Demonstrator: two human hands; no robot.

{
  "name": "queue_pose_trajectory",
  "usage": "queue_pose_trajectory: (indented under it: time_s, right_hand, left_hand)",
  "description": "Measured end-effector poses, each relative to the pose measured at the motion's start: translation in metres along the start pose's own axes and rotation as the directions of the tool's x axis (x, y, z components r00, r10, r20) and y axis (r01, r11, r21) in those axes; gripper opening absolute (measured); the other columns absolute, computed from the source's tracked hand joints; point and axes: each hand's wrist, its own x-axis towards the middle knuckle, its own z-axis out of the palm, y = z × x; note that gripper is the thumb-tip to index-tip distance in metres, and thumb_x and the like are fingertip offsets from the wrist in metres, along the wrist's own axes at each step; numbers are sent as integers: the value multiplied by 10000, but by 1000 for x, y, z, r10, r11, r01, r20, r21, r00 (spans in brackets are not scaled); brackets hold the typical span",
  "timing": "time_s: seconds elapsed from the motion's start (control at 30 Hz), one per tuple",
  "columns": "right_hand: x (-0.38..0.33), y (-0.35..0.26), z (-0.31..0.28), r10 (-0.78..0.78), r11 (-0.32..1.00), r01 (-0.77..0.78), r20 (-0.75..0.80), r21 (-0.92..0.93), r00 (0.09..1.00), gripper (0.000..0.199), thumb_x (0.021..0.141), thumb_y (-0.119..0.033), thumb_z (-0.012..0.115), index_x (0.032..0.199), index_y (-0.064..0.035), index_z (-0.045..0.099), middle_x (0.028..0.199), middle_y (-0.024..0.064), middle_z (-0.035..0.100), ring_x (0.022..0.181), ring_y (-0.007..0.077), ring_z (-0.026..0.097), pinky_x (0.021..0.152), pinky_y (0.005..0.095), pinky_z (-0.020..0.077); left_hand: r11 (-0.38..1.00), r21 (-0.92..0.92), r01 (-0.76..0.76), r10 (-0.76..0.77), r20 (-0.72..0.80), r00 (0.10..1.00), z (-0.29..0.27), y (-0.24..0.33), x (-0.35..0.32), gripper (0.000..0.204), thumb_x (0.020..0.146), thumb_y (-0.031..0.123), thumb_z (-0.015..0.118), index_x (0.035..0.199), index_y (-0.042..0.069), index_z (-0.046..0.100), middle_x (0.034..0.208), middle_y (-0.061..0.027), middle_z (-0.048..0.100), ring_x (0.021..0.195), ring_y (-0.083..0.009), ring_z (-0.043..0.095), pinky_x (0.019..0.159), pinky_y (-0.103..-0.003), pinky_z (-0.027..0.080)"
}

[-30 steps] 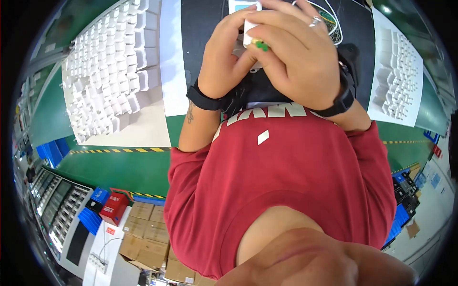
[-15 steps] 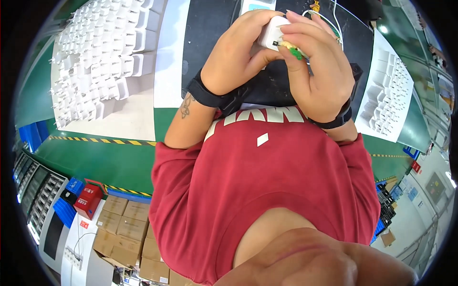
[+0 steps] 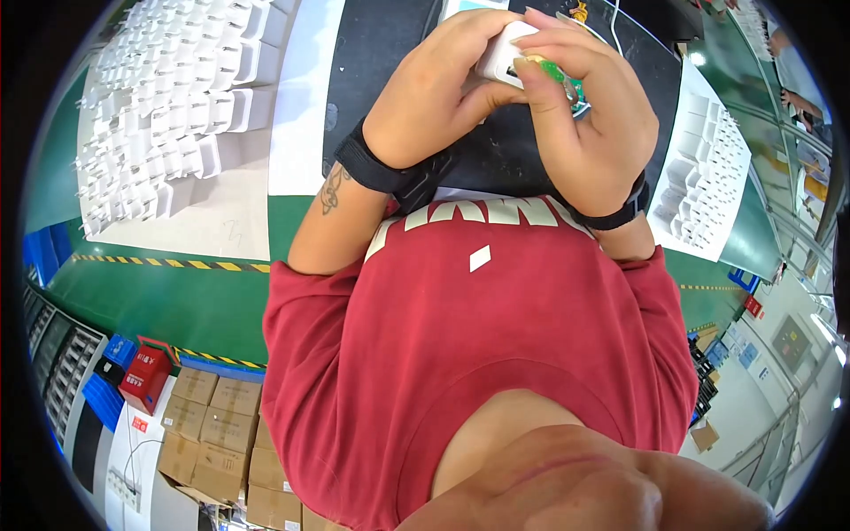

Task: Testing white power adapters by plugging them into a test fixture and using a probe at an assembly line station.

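Over the black mat, my left hand [image 3: 425, 93] is closed around a small white plastic casing [image 3: 505, 57], its thumb along the lower edge. A dark slot shows in the side of the casing that faces right. My right hand [image 3: 602, 124] pinches a small green circuit board [image 3: 577, 96] between thumb and fingers. A bright green component and a cream-coloured part sit at the board's end, close against the casing. Right fingertips also rest on top of the casing. Fingers cover much of the board, so I cannot tell whether any of it is inside.
The black mat [image 3: 363, 80] lies under my hands, with a white cable [image 3: 617, 31] at its far right. Many white casings with metal pins stand in rows [image 3: 190, 97] on the left; more white pieces [image 3: 699, 181] are at the right. Cardboard boxes [image 3: 217, 416] are stacked lower left.
The board has turned in my right hand, and its green component has moved up along the casing. More of the board now shows. My left hand keeps its hold.
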Motion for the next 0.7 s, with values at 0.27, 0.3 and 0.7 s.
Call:
queue_pose_trajectory:
  time_s: [0.27, 0.3, 0.7]
  right_hand:
    - [12, -5, -5, -74, 993, 84, 114, -83, 991, 150, 702, 16, 665, 831, -13, 592, 834, 135, 630, 877, 308, 634, 844, 405, 459]
    - [8, -3, -5, -68, 995, 76, 103, -71, 992, 156, 700, 18, 663, 834, -13, 591, 841, 136, 630, 877, 308, 633, 846, 407, 457]
    - [25, 22, 30, -480, 783, 580, -373, 227, 794, 154, 739, -12, 630, 889, -11, 595, 939, 153, 627, 914, 317, 611, 862, 409, 441]
  left_hand:
    - [872, -255, -419, 265, -473, 840, 34, -28, 6, 477, 777, 132, 629, 1182, -34, 437, 1111, -231, 499, 1040, -388, 490, 907, -376, 392]
    - [874, -261, -410, 259, -464, 847, 36, -31, 5, 475, 777, 132, 630, 1180, -33, 439, 1110, -229, 500, 1038, -386, 492, 905, -375, 392]
    - [880, -464, 101, -196, -161, 967, 3, 4, -2, 440, 768, 101, 615, 1162, -20, 460, 1114, -209, 509, 1046, -371, 495, 900, -370, 397]
